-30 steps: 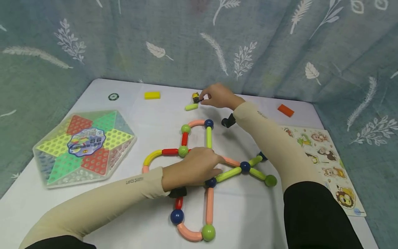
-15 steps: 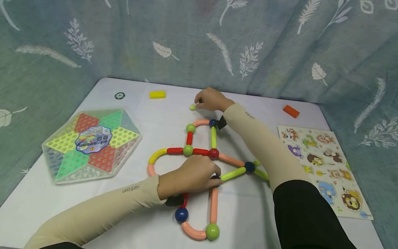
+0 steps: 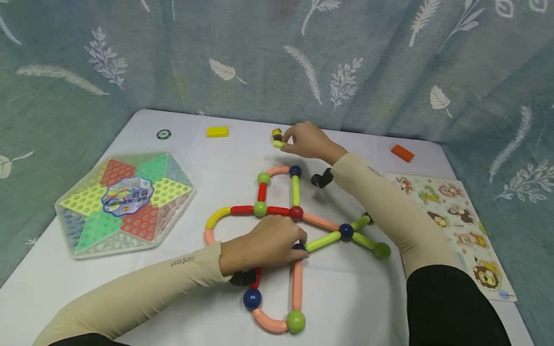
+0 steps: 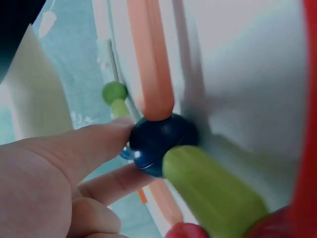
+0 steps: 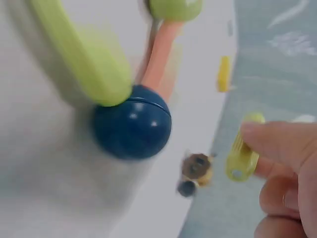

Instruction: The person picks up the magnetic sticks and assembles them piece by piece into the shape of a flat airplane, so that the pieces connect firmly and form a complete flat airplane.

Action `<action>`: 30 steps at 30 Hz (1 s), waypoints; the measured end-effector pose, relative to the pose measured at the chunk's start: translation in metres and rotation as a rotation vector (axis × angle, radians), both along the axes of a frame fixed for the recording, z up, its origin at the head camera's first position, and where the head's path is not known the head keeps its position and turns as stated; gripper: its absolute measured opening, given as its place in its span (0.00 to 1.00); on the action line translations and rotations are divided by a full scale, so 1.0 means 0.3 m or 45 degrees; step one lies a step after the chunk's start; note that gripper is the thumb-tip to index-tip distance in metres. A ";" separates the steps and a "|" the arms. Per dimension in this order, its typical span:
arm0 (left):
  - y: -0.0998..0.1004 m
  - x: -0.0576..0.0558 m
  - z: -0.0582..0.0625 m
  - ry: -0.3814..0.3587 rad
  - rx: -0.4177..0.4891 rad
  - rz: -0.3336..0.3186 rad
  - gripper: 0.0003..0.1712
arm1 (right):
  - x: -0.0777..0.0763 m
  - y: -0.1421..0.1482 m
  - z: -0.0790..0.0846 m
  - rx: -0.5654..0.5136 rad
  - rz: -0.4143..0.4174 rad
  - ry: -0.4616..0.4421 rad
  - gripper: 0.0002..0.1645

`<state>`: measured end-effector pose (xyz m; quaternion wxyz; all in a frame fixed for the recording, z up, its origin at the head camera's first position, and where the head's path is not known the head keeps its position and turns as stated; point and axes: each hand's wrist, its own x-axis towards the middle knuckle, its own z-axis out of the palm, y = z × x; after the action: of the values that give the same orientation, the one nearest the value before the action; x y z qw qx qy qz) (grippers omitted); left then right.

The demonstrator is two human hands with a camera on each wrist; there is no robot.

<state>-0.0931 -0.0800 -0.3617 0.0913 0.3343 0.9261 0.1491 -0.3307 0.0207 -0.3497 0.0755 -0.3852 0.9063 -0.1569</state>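
My left hand (image 3: 266,242) pinches a dark blue ball (image 4: 161,141) between thumb and finger. That ball joins a pink stick (image 4: 150,59) and a green stick (image 4: 210,191) within a flat figure of magnetic sticks and balls on the table. At the far side, my right hand (image 3: 309,139) pinches a short yellow-green stick (image 5: 242,148), held up off the table in the right wrist view. Beside it stands a small yellow and brown figurine (image 5: 197,167). The figure's upper loop has a blue corner ball (image 5: 132,123) near the right wrist.
A hexagonal Chinese checkers box (image 3: 125,206) lies at the left and an animal picture board (image 3: 454,230) at the right. Toward the back edge are a yellow block (image 3: 217,132), an orange block (image 3: 402,153) and a round black-and-white chip (image 3: 163,134). A patterned curtain (image 3: 277,57) hangs behind.
My right hand, earlier beside the figurine, has taken the short yellow-green stick from the table and raised it. My left hand has stayed near the blue ball, its fingers now on it.
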 end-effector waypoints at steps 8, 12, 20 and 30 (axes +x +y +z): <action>0.078 -0.102 -0.003 0.008 0.028 -0.077 0.11 | 0.193 0.366 0.026 -0.143 -0.310 -0.046 0.16; 0.134 -0.166 -0.019 0.084 0.099 -0.127 0.10 | 0.313 0.556 -0.010 -0.205 -0.426 -0.044 0.16; 0.231 -0.217 -0.036 0.078 0.069 -0.159 0.19 | 0.517 0.769 -0.096 -0.253 -0.674 -0.105 0.19; 0.284 -0.221 -0.054 0.074 0.046 -0.162 0.18 | 0.665 0.818 -0.192 -0.360 -0.961 -0.160 0.20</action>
<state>-0.1593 0.0051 -0.3778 0.0676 0.3981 0.9025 0.1500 -0.1314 0.2662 -0.4073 0.0142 -0.0218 0.9471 -0.3198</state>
